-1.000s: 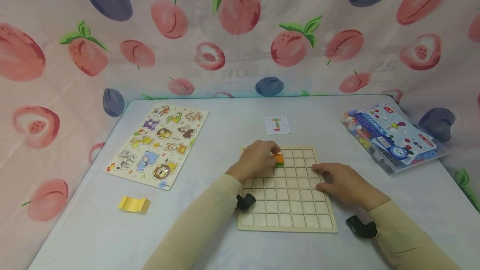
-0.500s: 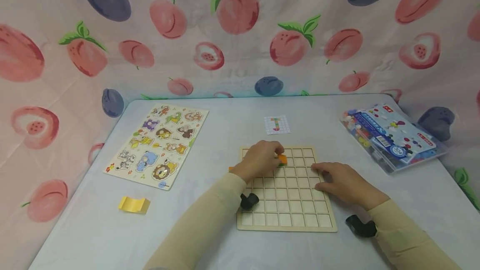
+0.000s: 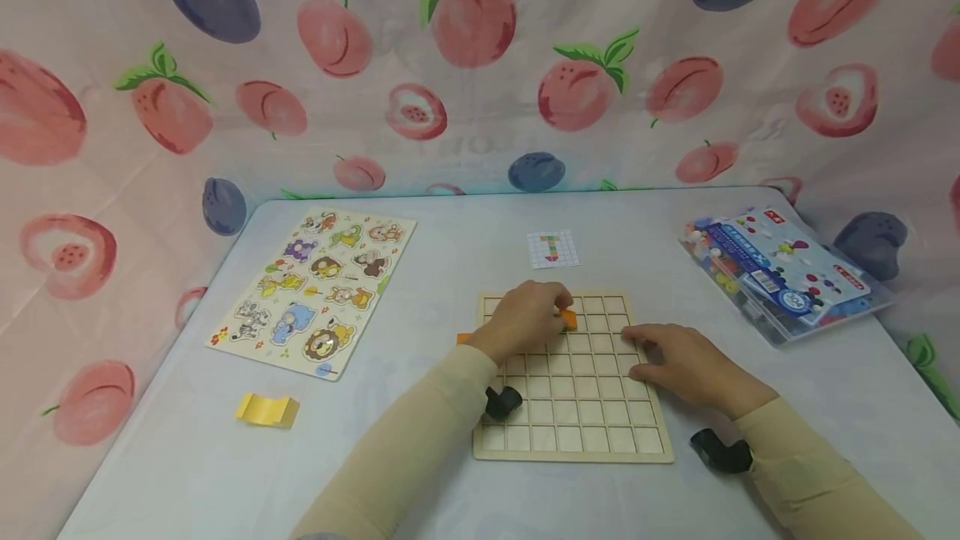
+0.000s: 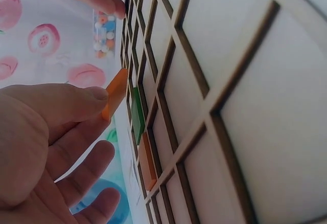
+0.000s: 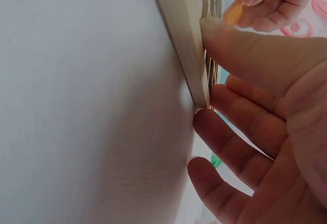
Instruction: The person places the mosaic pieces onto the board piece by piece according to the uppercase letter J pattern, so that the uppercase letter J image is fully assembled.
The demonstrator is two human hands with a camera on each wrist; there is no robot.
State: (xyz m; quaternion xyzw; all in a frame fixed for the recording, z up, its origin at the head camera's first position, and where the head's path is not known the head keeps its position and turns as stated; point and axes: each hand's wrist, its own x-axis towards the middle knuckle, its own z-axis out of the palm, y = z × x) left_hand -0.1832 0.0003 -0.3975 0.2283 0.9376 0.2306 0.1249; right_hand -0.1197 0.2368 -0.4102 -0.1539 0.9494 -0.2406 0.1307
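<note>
My left hand (image 3: 528,322) pinches an orange tile (image 4: 115,95) between thumb and fingers over the upper part of a wooden grid board (image 3: 574,463). In the left wrist view the tile stands tilted at the grid's surface. Beside it, a green tile (image 4: 137,115) and a second orange tile (image 4: 147,162) lie in neighbouring cells; in the head view the left hand hides them. My right hand (image 3: 693,365) rests at the board's right edge, thumb (image 5: 245,50) on the rim and fingers beside it, fairly straight.
A small pattern card (image 3: 553,249) lies behind the board. An orange piece (image 3: 463,339) shows beside the left wrist. An animal puzzle board (image 3: 315,290) and a yellow curved block (image 3: 267,411) are at left; a clear box of beads (image 3: 787,273) stands at right.
My left hand has shifted slightly right with the pinched orange tile. The orange piece by the left wrist has come into sight. My right hand stays at the board edge.
</note>
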